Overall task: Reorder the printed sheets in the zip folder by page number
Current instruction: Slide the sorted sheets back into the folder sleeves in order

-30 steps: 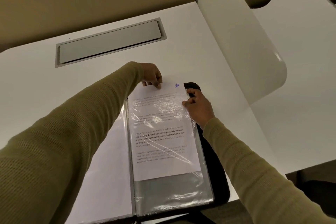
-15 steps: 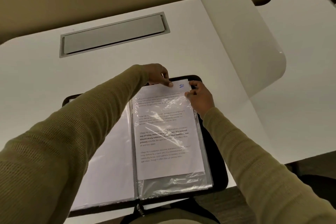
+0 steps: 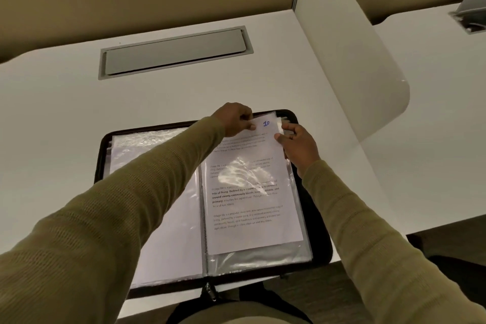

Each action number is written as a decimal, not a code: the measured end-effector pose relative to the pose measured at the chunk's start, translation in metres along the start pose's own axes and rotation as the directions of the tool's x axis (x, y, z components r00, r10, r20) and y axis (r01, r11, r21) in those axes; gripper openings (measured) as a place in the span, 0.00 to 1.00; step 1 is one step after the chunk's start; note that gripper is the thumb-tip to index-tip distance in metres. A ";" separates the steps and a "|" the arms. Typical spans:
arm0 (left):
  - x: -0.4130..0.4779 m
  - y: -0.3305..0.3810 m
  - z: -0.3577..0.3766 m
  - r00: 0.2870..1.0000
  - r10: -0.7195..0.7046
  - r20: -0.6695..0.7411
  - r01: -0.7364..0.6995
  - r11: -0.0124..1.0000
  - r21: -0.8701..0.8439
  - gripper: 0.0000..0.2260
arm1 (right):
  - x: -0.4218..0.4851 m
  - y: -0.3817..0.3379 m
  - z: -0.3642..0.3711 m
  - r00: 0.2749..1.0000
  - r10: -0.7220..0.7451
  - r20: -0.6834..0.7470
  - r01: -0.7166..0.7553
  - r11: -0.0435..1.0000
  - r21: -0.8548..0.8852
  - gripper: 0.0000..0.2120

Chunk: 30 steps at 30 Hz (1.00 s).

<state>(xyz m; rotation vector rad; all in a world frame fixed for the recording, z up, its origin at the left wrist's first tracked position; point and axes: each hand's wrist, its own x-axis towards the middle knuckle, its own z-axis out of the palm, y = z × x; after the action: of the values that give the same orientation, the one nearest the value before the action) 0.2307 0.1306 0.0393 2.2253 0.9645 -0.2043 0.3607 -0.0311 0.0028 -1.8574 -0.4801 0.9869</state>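
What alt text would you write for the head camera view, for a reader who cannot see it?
A person's left hand and right hand pinch the top of a printed sheet marked 10, which lies in a clear sleeve on the right side of an open black zip folder. The folder rests on a white desk.

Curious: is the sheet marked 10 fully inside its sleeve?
Partly in: the sheet sticks out above the sleeve, where left hand and right hand pinch.
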 end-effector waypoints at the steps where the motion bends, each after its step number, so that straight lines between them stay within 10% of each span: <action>1: -0.002 0.002 0.001 1.000 -0.006 0.001 0.006 1.000 -0.016 0.08 | -0.004 0.001 -0.001 1.000 0.011 0.003 -0.011 1.000 -0.018 0.15; 15: -0.035 -0.004 0.014 0.964 0.056 -0.259 -0.015 0.987 0.157 0.23 | -0.110 0.034 -0.007 0.986 0.083 -0.146 -0.131 0.925 -0.357 0.15; 23: -0.206 -0.044 0.050 0.938 -0.015 -0.346 0.001 0.999 -0.041 0.31 | -0.166 0.043 -0.005 0.981 0.142 -0.130 -0.192 0.792 -0.580 0.25; 30: -0.323 -0.098 0.113 0.926 -0.245 -0.288 0.258 0.966 0.009 0.39 | -0.196 0.045 0.016 0.988 0.107 -0.109 -0.141 0.908 -0.394 0.21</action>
<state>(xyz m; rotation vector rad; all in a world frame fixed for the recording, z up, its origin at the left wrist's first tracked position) -0.0527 -0.0843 0.0294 2.2066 1.4182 -0.0187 0.2268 -0.1765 0.0430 -2.3137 -0.5490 0.9375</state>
